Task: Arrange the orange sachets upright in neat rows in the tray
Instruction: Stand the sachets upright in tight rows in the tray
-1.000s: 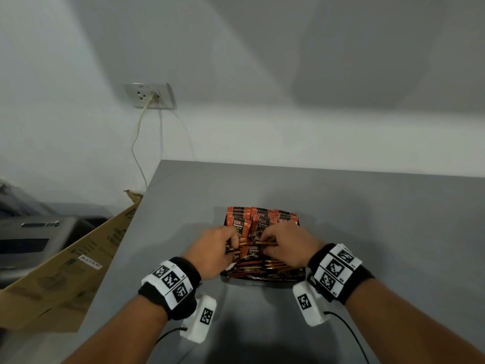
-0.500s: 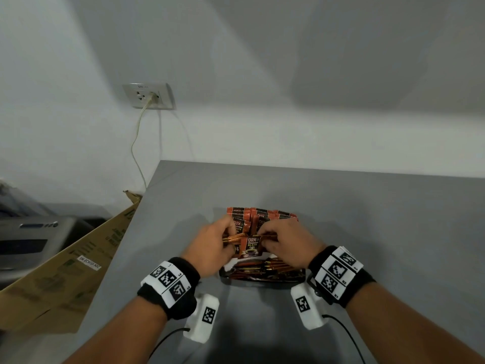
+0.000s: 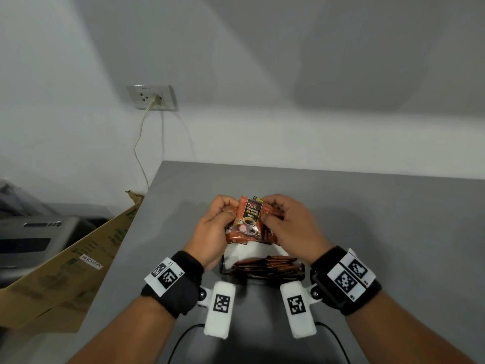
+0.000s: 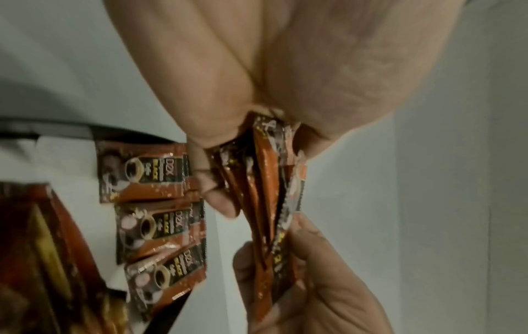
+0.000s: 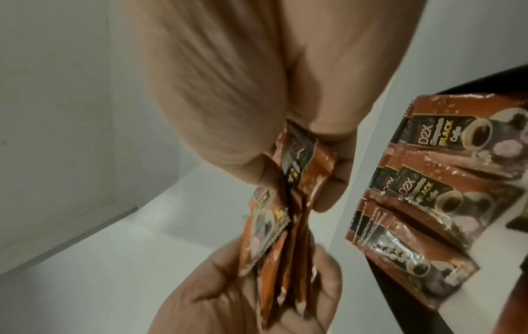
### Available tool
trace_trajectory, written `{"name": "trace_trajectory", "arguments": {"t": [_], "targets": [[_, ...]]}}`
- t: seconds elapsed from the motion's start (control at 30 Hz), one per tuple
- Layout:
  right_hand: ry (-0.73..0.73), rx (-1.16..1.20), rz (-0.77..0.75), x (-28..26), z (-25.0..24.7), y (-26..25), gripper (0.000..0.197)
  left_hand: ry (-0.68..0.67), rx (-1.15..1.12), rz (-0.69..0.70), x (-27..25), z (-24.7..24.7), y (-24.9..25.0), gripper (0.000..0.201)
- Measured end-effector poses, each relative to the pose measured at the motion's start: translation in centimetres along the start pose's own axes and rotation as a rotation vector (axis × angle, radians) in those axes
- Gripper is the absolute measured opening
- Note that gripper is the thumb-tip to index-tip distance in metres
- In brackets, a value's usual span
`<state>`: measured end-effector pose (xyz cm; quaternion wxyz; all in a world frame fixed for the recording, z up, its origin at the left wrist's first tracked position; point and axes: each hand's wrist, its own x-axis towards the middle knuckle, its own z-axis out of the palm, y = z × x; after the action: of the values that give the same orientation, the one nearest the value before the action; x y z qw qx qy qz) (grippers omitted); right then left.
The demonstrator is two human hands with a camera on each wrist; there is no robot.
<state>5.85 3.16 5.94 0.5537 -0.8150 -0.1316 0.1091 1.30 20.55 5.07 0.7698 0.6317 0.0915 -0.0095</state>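
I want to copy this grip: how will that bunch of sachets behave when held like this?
The bunch of sachets is thin, glossy foil, so probably light, floppy and slippery. Its sachets fan apart between the left hand and right hand, so some may slide out unless squared up.

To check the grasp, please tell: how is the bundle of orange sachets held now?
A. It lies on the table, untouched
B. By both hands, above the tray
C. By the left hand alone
B: the left hand and the right hand both pinch the bundle of orange sachets above the tray.

surface: grey table [image 3: 367,219] | on it: black tray [image 3: 301,269] holding sachets [image 3: 267,265]
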Motion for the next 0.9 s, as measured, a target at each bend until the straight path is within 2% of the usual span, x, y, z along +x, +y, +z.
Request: {"name": "trace_trajectory", "arguments": {"t": [0.07, 0.1, 0.17, 0.27, 0.4, 0.53, 0.63, 0.7, 0.73, 0.77, 0.87, 0.9], "targets": [[0.043, 0.034, 0.005, -0.5, 0.3, -0.2, 0.02, -0.036, -0.104, -0.051, -0.5, 0.8, 0.2, 0.004], [0.045, 0.067, 0.018, -0.8, 0.3, -0.3, 0.018, -0.036, -0.073, -0.065, -0.5, 1.1, 0.3, 0.006], [0.012, 0.142, 0.062, -1.4, 0.1, -0.6, 0.016, -0.027, 0.022, -0.068, -0.6, 1.5, 0.0, 0.023], [-0.002, 0.185, 0.106, -1.9, -0.9, -0.7, 0.019, 0.019, -0.028, -0.077, -0.5, 1.5, 0.1, 0.027], [0.137, 0.343, 0.166, -2.3, -2.7, -0.5, 0.018, 0.097, -0.127, -0.09, -0.5, 1.1, 0.3, 0.037], [0.214, 0.542, 0.165, -2.4, -2.2, -1.4, 0.017, 0.129, -0.168, -0.1, -0.9, 2.7, 0.4, 0.034], [0.283, 0.442, 0.161, -2.3, -0.1, -1.7, 0.011, 0.118, -0.268, -0.104, -1.3, 4.4, 0.5, 0.03], [0.371, 0.253, 0.11, -2.2, 0.4, -1.6, 0.007, 0.102, -0.347, -0.103, -1.6, 5.1, 0.6, 0.024], [0.398, 0.147, 0.079, -2.1, 0.5, -1.4, 0.008, 0.09, -0.368, -0.113, -1.7, 5.3, 0.5, 0.033], [0.406, 0.066, 0.055, -2.1, 0.5, -1.4, 0.012, 0.074, -0.363, -0.123, -1.8, 5.5, 0.5, 0.041], [0.337, -0.054, 0.06, -2.5, 0.7, -1.4, 0.021, 0.088, -0.249, -0.105, -2.0, 6.0, 0.5, 0.021], [0.302, -0.062, 0.069, -2.7, 0.6, -1.5, 0.021, 0.082, -0.225, -0.114, -1.9, 5.8, 0.4, 0.023]]}}
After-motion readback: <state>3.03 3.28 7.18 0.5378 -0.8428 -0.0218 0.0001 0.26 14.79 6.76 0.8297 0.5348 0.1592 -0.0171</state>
